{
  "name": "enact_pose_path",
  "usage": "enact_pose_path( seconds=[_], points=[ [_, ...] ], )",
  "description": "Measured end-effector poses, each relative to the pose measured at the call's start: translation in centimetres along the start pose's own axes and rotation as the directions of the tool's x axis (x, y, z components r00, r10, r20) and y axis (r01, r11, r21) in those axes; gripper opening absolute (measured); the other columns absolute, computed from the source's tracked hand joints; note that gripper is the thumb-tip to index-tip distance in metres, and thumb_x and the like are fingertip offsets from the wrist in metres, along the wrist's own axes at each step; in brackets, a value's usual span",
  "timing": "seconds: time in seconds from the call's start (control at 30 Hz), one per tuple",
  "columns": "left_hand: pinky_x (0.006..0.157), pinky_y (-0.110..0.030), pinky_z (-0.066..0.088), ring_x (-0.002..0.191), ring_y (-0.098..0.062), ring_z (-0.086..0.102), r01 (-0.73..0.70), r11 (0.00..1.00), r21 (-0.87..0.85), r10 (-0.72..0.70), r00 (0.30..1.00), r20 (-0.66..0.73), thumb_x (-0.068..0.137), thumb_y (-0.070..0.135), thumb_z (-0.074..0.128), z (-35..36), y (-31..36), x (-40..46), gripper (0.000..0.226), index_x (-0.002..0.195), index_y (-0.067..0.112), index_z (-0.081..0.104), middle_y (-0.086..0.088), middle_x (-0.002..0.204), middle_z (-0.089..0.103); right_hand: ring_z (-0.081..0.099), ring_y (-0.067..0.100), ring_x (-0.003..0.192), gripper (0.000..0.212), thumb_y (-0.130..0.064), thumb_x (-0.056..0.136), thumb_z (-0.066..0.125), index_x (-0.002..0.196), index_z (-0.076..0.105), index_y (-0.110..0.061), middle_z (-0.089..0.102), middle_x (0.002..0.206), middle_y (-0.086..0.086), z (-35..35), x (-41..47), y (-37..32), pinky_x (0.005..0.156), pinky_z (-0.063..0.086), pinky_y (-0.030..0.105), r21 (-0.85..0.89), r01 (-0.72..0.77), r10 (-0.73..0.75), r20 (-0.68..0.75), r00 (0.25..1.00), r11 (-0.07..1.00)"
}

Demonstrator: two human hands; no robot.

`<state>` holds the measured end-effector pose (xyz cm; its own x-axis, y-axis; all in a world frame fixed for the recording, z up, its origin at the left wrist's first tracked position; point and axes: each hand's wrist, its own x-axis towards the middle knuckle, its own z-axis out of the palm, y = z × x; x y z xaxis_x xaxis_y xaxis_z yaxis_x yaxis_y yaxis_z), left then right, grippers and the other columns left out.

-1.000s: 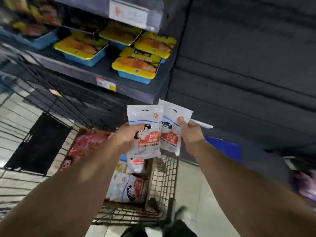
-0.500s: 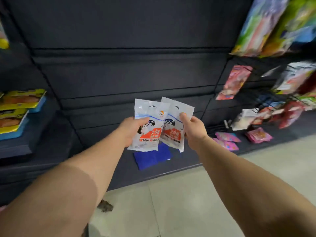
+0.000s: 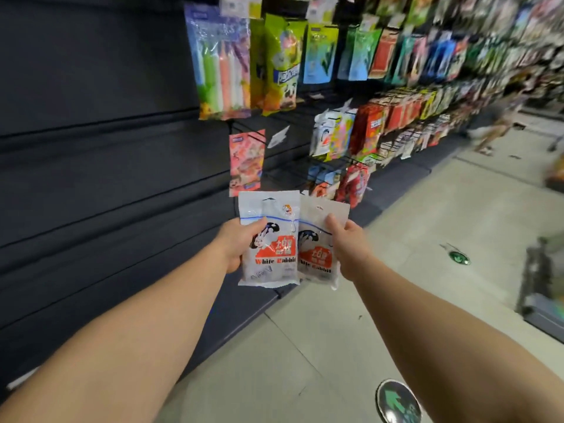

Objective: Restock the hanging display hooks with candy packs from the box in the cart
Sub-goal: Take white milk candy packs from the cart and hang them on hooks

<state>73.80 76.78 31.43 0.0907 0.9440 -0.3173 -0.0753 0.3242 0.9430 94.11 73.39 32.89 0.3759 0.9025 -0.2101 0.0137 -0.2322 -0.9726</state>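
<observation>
I hold two white White Rabbit candy packs with red labels out in front of me, side by side and upright. My left hand [image 3: 236, 247] grips the left candy pack [image 3: 270, 239] by its left edge. My right hand [image 3: 346, 245] grips the right candy pack [image 3: 319, 242] by its right edge; it sits partly behind the left one. Ahead and to the right, the hanging display hooks [image 3: 332, 166] carry rows of colourful snack bags. A pink pack [image 3: 246, 161] hangs alone just above my packs. The cart and box are out of view.
A dark slatted wall panel [image 3: 106, 178] fills the left. Pale tiled floor [image 3: 396, 254] runs along the aisle, with a green arrow sticker [image 3: 398, 404] near my feet. A blurred grey cart-like object [image 3: 543, 288] stands at right. A person [image 3: 500, 123] is far down the aisle.
My view has swung right, away from the cart and the shelf of boxed trays, onto the hanging display. Both hands kept the two packs held together in front of me.
</observation>
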Motion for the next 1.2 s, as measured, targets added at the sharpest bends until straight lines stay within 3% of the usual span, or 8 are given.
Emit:
enact_pose_path(
  seconds=[0.27,0.43,0.57,0.67,0.73,0.9,1.07,1.2],
  points=[
    [0.072,-0.042,0.059,0.079,-0.032,0.073,0.025,1.000,-0.001,-0.024,0.995,0.099,0.097,0.013,0.066,7.8,2.4,13.2,0.009,0.105,0.011,0.069,-0.018,0.099,0.076,0.070,0.033,0.089,0.017,-0.031,0.098,0.056,0.087,0.060,-0.018,0.071,0.099,0.013,-3.6,12.4,-2.4,0.084,0.057,0.050,0.041,0.003,0.002,-0.108,0.994,0.999],
    [0.079,-0.043,0.058,0.084,-0.034,0.072,0.034,0.999,0.013,-0.036,0.982,0.184,0.098,0.015,0.065,12.4,5.8,22.6,0.011,0.105,0.009,0.071,-0.022,0.102,0.074,0.068,0.030,0.079,0.018,-0.030,0.097,0.057,0.091,0.060,-0.014,0.069,0.091,0.011,-5.2,21.4,-4.7,0.066,0.056,0.038,0.040,0.001,0.007,-0.190,0.982,0.999],
    [0.076,-0.040,0.058,0.082,-0.032,0.071,0.034,0.999,0.011,-0.036,0.974,0.223,0.100,0.017,0.063,16.0,8.3,28.7,0.009,0.097,0.013,0.071,-0.020,0.101,0.074,0.068,0.035,0.090,0.020,-0.033,0.098,0.056,0.091,0.058,-0.015,0.067,0.096,0.013,-6.3,27.4,-6.3,0.083,0.057,0.050,0.075,-0.001,0.019,-0.232,0.973,0.997],
    [0.075,-0.041,0.058,0.083,-0.033,0.072,0.064,0.998,0.022,-0.067,0.968,0.243,0.100,0.017,0.062,18.5,9.0,31.9,0.009,0.102,0.012,0.070,-0.020,0.101,0.075,0.068,0.033,0.089,0.022,-0.030,0.099,0.054,0.102,0.061,-0.010,0.068,0.098,0.013,-7.4,30.9,-6.5,0.077,0.058,0.043,0.081,-0.016,0.035,-0.236,0.971,0.997],
    [0.080,-0.044,0.059,0.087,-0.035,0.072,0.075,0.997,0.022,-0.079,0.966,0.246,0.100,0.016,0.063,19.8,9.1,34.1,0.013,0.108,0.010,0.070,-0.023,0.106,0.075,0.068,0.032,0.087,0.019,-0.029,0.099,0.054,0.099,0.061,-0.012,0.069,0.095,0.012,-8.1,33.4,-6.5,0.073,0.057,0.040,0.097,-0.021,0.043,-0.227,0.973,0.995],
    [0.085,-0.049,0.058,0.087,-0.036,0.073,0.086,0.996,0.022,-0.089,0.980,0.181,0.098,0.016,0.065,23.2,9.0,39.0,0.017,0.111,0.007,0.071,-0.023,0.104,0.076,0.069,0.034,0.091,0.020,-0.033,0.098,0.056,0.100,0.062,-0.014,0.070,0.099,0.014,-9.9,40.0,-6.4,0.084,0.057,0.050,0.070,-0.055,0.067,-0.184,0.981,0.996],
    [0.073,-0.041,0.060,0.076,-0.032,0.074,0.081,0.997,-0.015,-0.080,0.996,0.045,0.099,0.015,0.064,27.7,9.0,43.5,0.012,0.105,0.007,0.071,-0.020,0.092,0.077,0.070,0.032,0.088,0.020,-0.033,0.098,0.054,0.097,0.063,-0.015,0.071,0.098,0.013,-13.4,47.2,-7.3,0.083,0.058,0.051,0.020,-0.039,0.041,-0.078,0.996,0.999],
    [0.085,-0.051,0.059,0.079,-0.035,0.073,0.090,0.993,-0.080,-0.095,0.993,-0.067,0.099,0.016,0.064,32.1,9.2,45.6,0.011,0.104,0.008,0.070,-0.019,0.089,0.077,0.069,0.031,0.087,0.023,-0.034,0.097,0.055,0.102,0.064,-0.014,0.070,0.097,0.012,-17.1,53.1,-8.9,0.083,0.058,0.050,-0.051,-0.033,0.032,-0.015,0.999,0.998]
  ],
)
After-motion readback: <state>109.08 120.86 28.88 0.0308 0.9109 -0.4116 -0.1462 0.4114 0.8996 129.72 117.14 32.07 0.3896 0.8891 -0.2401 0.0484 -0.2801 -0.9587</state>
